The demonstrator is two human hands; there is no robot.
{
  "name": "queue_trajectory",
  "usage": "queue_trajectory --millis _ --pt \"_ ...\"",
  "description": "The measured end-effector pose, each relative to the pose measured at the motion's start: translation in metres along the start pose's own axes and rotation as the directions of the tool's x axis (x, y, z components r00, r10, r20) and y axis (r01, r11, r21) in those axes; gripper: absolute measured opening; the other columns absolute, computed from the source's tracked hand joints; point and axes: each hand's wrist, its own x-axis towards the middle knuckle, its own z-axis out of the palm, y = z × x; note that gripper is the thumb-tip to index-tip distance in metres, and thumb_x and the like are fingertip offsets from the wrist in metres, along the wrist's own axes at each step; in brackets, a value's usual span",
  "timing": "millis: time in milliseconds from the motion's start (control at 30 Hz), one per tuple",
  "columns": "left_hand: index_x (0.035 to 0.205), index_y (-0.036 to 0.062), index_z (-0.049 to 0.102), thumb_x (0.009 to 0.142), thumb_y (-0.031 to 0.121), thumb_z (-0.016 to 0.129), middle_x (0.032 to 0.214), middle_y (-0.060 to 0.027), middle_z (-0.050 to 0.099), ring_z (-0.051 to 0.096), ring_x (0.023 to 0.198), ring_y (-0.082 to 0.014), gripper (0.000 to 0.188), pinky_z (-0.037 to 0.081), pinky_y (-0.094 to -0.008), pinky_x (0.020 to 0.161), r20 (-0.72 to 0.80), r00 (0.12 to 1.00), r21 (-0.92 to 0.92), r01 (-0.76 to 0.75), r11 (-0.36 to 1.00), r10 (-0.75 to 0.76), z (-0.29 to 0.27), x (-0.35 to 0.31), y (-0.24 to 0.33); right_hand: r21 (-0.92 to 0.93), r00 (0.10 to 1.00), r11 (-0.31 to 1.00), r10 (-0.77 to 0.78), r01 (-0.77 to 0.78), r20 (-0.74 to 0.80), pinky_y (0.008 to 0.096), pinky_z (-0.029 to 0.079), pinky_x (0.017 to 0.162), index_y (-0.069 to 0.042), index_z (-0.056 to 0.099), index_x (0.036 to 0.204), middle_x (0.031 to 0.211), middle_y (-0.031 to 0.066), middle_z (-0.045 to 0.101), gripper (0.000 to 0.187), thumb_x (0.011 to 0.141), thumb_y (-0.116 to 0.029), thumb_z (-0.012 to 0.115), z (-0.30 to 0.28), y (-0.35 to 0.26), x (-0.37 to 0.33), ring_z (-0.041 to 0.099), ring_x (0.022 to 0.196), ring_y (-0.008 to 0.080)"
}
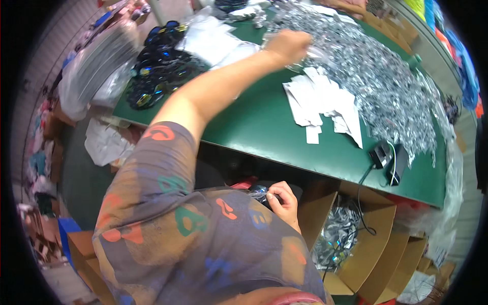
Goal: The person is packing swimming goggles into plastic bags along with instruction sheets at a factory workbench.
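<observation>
My left hand reaches far across the green table, its fingers curled and a little blurred. Clear plastic shows beside it, at the edge of a large heap of silvery clear-wrapped items. What those fingers hold, if anything, is hidden. Close to my body, below the table edge, my right hand pinches a clear plastic bag with something dark and bluish in it. White paper slips lie fanned out on the table, nearer than the heap.
Dark sunglasses with shiny lenses are piled at the table's left, beside white sheets. A black adapter with a cable lies near the front right edge. An open cardboard box holding wrapped items stands below, right.
</observation>
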Motion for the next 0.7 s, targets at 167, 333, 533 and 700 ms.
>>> queue_trajectory --millis 167,333,533,700 --pt "0.091 0.0072 0.067 0.078 0.007 0.070 0.092 -0.0114 0.071 0.069 0.088 -0.0353 0.013 0.054 -0.0465 0.080 0.036 0.978 0.467 0.167 0.868 -0.207 -0.184 -0.129 -0.155 -0.024 0.994 1.000 0.016 -0.013 0.108 0.0290 0.047 0.076 0.000 0.068 0.094 0.091 0.0077 0.062 0.007 0.089 -0.003 0.071 0.017 0.000 0.009 0.059 0.085 0.0188" --pt "0.123 0.0103 0.069 0.091 0.033 0.067 0.145 -0.0161 0.058 0.059 0.127 -0.0367 0.040 0.044 -0.0479 0.108 0.206 0.848 0.460 0.356 0.813 -0.488 -0.279 -0.186 -0.125 0.003 0.978 0.999 0.034 -0.035 0.203 0.0283 0.046 0.077 0.001 0.068 0.094 0.093 0.0066 0.061 0.007 0.090 -0.005 0.071 0.041 -0.004 0.014 0.058 0.086 0.0173" --pt "0.110 0.0079 0.071 0.084 0.023 0.077 0.123 -0.0120 0.070 0.064 0.119 -0.0316 0.030 0.044 -0.0444 0.106 0.003 0.978 -0.123 0.208 0.970 -0.209 -0.276 -0.228 0.032 -0.122 0.983 0.993 0.023 -0.001 0.182 0.0282 0.046 0.076 -0.001 0.064 0.087 0.090 0.0061 0.059 0.002 0.087 0.001 0.063 0.063 -0.018 0.012 0.057 0.083 0.0168" --pt "0.132 0.0073 0.062 0.073 0.039 0.090 0.139 -0.0128 0.062 0.054 0.133 -0.0315 0.072 0.041 -0.0436 0.115 0.307 0.914 -0.540 0.396 0.743 -0.265 -0.249 -0.301 0.138 -0.287 0.996 0.956 -0.038 0.060 0.081 0.0282 0.046 0.071 0.001 0.063 0.088 0.086 0.0059 0.058 0.005 0.090 -0.001 0.066 0.077 -0.054 0.031 0.056 0.078 0.0158"
